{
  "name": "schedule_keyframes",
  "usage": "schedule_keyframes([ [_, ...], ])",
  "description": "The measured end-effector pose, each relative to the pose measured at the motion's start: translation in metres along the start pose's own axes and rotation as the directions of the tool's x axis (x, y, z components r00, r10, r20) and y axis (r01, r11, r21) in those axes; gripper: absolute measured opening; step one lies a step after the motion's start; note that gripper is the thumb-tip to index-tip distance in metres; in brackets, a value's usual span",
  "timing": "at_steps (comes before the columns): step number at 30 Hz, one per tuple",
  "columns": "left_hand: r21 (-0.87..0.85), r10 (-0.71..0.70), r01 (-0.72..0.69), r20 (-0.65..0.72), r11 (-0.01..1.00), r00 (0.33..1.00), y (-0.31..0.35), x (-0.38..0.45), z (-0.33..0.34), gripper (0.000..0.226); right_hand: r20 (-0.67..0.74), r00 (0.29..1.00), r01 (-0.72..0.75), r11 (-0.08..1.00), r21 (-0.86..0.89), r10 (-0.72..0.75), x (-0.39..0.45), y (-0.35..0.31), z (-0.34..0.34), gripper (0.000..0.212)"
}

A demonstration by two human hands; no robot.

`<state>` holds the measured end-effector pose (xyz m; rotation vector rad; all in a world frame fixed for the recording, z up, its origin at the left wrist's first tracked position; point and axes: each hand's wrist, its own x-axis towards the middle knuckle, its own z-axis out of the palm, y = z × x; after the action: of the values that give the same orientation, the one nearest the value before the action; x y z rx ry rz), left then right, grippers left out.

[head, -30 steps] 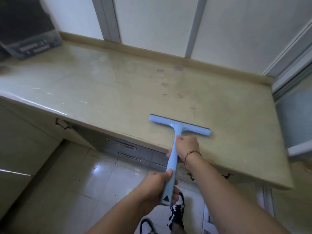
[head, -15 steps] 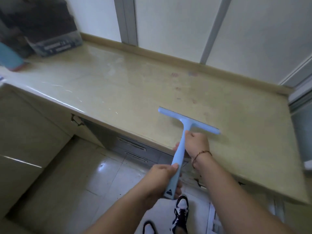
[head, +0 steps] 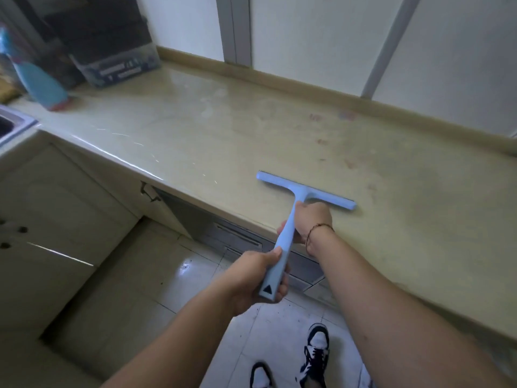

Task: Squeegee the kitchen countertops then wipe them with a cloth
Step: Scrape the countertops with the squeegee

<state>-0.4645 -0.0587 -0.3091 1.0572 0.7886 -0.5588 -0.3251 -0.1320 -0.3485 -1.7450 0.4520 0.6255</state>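
A light blue squeegee (head: 305, 191) lies with its blade flat on the beige countertop (head: 223, 130), close to the front edge. Its long handle reaches back over the edge toward me. My right hand (head: 312, 219) grips the handle just below the blade, a thin bracelet on the wrist. Lower down, my left hand (head: 251, 278) grips the end of the handle, over the floor. Reddish stains mark the counter beyond the blade. No cloth is in view.
A blue spray bottle (head: 39, 85) stands at the far left of the counter beside a dark boxed appliance (head: 112, 51). A steel sink rim (head: 14, 124) shows at the left edge. Cabinets stand below left, with a tiled floor and my shoes underneath.
The view has swung left, so the spray bottle and sink rim have come into sight. Both hands keep their grip on the squeegee, whose blade sits slightly farther from the counter's front edge.
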Motion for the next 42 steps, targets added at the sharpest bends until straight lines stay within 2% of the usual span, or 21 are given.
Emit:
schedule_keyframes([
  [6,-0.005,-0.028,0.028,0.006,1.0,1.0,-0.039,-0.015,-0.008,0.039,0.033,0.998,-0.046,0.998,-0.032,0.047,-0.042,0.026,-0.002,0.03],
  [11,-0.031,0.015,-0.014,0.042,0.999,0.999,-0.032,-0.017,-0.009,0.036,0.044,0.997,-0.062,0.998,-0.009,0.062,-0.052,0.014,-0.006,0.031],
  [15,0.001,0.071,-0.071,0.025,0.997,0.997,-0.012,-0.017,-0.015,0.032,0.045,0.999,0.029,0.999,0.045,-0.031,-0.051,-0.002,-0.003,0.034],
  [20,-0.018,0.154,-0.154,-0.018,0.988,0.988,0.03,0.002,-0.032,0.032,0.163,0.979,0.106,0.991,0.088,-0.119,-0.029,-0.041,0.02,0.033],
  [27,0.009,0.192,-0.192,-0.063,0.981,0.979,0.12,0.032,-0.068,0.029,0.181,0.97,0.146,0.984,0.104,-0.163,0.029,-0.105,0.078,0.029],
  [31,-0.023,0.183,-0.184,-0.056,0.983,0.982,0.17,0.041,-0.102,0.03,0.203,0.969,0.121,0.986,0.112,-0.142,0.057,-0.143,0.116,0.033],
  [36,-0.027,0.191,-0.194,-0.079,0.981,0.978,0.218,0.054,-0.154,0.033,0.255,0.955,0.144,0.988,0.056,-0.154,0.08,-0.19,0.177,0.032],
  [42,0.112,0.238,-0.222,-0.166,0.969,0.957,0.278,0.071,-0.237,0.032,0.284,0.948,0.111,0.986,0.121,-0.142,0.105,-0.229,0.276,0.03],
])
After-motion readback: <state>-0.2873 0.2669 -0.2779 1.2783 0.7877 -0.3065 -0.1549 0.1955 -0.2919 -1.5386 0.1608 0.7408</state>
